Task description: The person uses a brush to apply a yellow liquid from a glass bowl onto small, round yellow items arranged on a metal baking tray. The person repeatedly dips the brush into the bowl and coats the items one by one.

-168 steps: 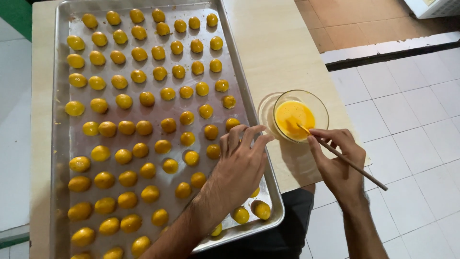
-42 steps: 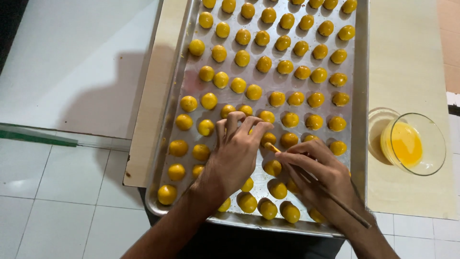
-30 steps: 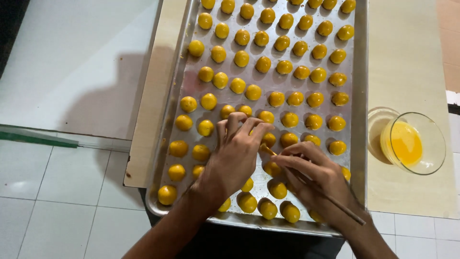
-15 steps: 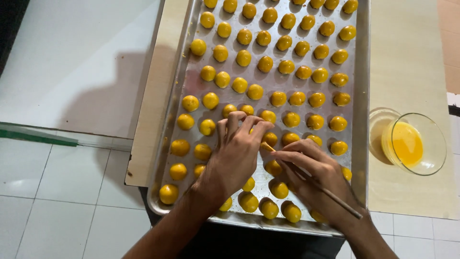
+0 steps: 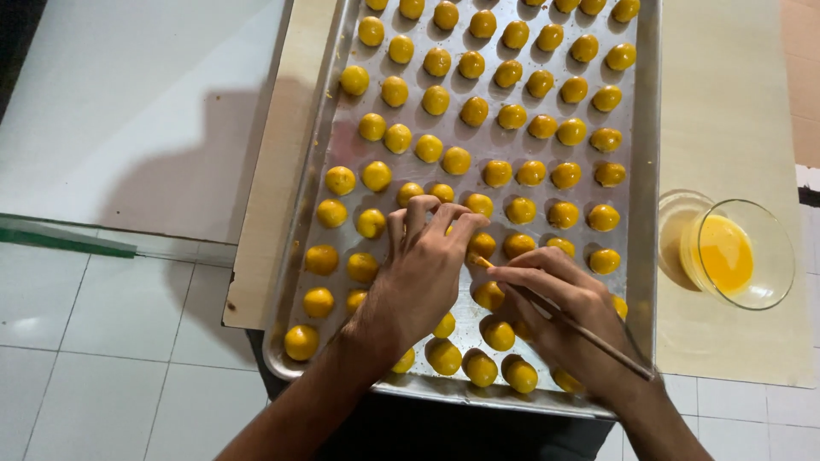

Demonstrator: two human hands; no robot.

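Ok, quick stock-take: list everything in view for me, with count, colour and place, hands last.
metal tray: one, silver, centre, resting on the board.
dough balls: dozens, too many partly hidden to count exactly, glossy yellow, in rows across the tray.
glass bowl: one, clear, holding yellow liquid, on the board right of the tray.
wooden board: one, pale tan, under tray and bowl.
tiled floor: white, left and bottom.
brush: one, thin brown handle, tip among the balls in the near rows.
left hand: fingers spread on the near balls.
right hand: gripping the brush over the near right corner.
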